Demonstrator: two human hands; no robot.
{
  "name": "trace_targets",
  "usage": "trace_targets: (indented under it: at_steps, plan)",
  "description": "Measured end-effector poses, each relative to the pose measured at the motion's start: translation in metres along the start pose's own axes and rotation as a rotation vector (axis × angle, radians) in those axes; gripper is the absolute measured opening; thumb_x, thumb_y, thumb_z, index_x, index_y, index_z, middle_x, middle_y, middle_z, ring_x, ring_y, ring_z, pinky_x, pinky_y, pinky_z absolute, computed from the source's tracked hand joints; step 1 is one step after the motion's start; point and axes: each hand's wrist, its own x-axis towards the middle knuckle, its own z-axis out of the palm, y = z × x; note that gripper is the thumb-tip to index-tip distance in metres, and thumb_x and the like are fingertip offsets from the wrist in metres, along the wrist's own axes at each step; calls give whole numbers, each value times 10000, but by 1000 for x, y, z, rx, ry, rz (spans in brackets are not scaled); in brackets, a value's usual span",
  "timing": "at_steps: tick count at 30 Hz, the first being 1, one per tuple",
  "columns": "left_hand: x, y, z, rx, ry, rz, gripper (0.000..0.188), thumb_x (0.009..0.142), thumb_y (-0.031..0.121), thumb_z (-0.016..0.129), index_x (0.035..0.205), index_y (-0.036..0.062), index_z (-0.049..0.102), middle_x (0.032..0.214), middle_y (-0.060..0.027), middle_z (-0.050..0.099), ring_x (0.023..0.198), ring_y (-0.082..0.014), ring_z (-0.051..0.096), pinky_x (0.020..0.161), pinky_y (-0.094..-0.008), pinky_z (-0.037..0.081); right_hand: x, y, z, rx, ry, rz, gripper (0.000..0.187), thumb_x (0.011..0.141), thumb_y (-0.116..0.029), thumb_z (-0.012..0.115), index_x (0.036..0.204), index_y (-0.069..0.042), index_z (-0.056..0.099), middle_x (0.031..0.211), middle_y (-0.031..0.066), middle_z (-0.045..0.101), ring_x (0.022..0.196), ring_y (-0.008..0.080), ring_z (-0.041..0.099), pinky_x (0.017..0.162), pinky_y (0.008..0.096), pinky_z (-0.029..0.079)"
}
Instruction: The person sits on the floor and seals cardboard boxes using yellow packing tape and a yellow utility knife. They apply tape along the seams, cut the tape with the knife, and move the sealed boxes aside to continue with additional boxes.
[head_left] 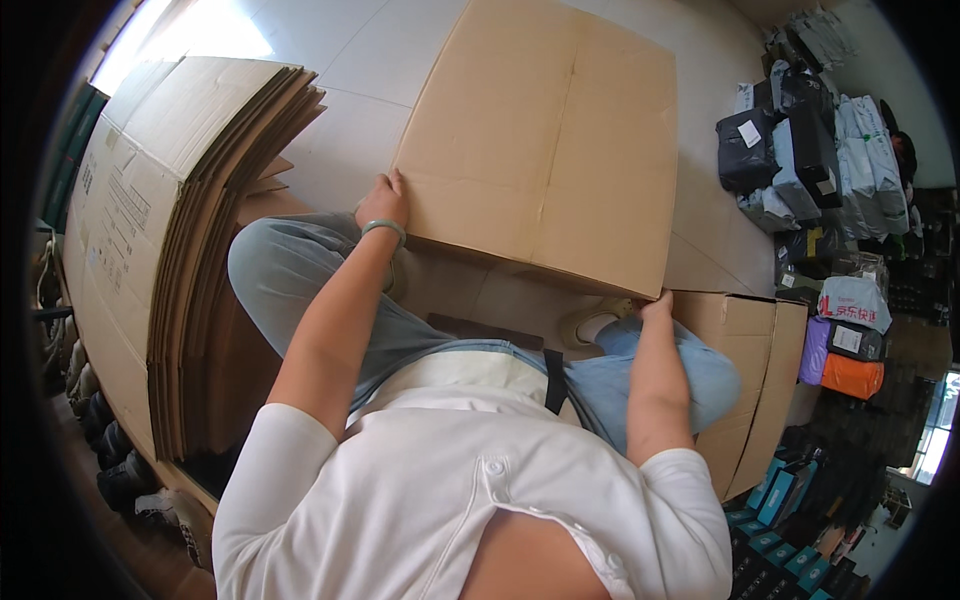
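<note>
A large brown cardboard box [545, 140], its top flaps meeting at a centre seam, lies in front of my knees. My left hand [385, 201] grips its near left edge, thumb up along the side; a pale bangle sits on that wrist. At the near right corner, my right hand [657, 305] is closed on the box, its fingers partly hidden by the cardboard. Both my forearms reach forward over my bent legs in light blue jeans.
Flattened cardboard cartons [190, 250] stand in a thick stack on the left. Another cardboard box [750, 340] rests beside my right knee. Parcels in black, grey and white bags [800, 160] pile up at the right, with shoes [120, 460] at the lower left.
</note>
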Motion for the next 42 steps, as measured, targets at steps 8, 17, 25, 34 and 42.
trace_targets:
  at_steps: [8, 17, 25, 34, 42]
  plan:
    - [28, -44, 13, 107, 43, 100, 424, 968, 393, 220, 1118, 134, 520, 1071, -215, 616, 902, -455, 594, 765, -553, 460, 31, 36, 25, -671, -65, -135, 568, 936, -532, 336, 1120, -63, 599, 1073, 120, 622, 1000, 245, 583, 890, 419, 450]
    - [60, -82, -3, -125, 100, 82, 610, 947, 524, 273, 1262, 68, 529, 1186, -256, 560, 1123, -445, 500, 945, -455, 404, 50, 93, 48, -932, -146, -199, 579, 946, -532, 324, 1192, -71, 573, 1125, 144, 605, 1055, 257, 562, 917, 405, 435]
    - [112, -131, 15, -286, 32, 16, 609, 973, 451, 322, 1269, -55, 488, 1258, -247, 534, 1180, -366, 502, 990, -370, 386, 58, 76, 65, -730, -245, -203, 594, 955, -532, 313, 1256, -78, 550, 1171, 165, 591, 1104, 267, 543, 941, 394, 422]
    - [139, -98, -24, -441, 33, 88, 643, 915, 491, 461, 1105, -109, 591, 1059, -232, 642, 992, -288, 600, 879, -353, 434, -9, -52, 85, -657, -379, -411, 809, 847, -663, 473, 1281, 18, 518, 1290, 182, 528, 1198, 278, 483, 1017, 334, 335]
    - [147, -76, -32, -572, -3, 172, 581, 896, 452, 556, 1052, -102, 630, 969, -157, 666, 888, -208, 595, 799, -322, 452, -117, -143, 32, -409, -448, -530, 723, 835, -620, 534, 1197, 3, 597, 1190, 165, 598, 1111, 227, 549, 922, 313, 404]
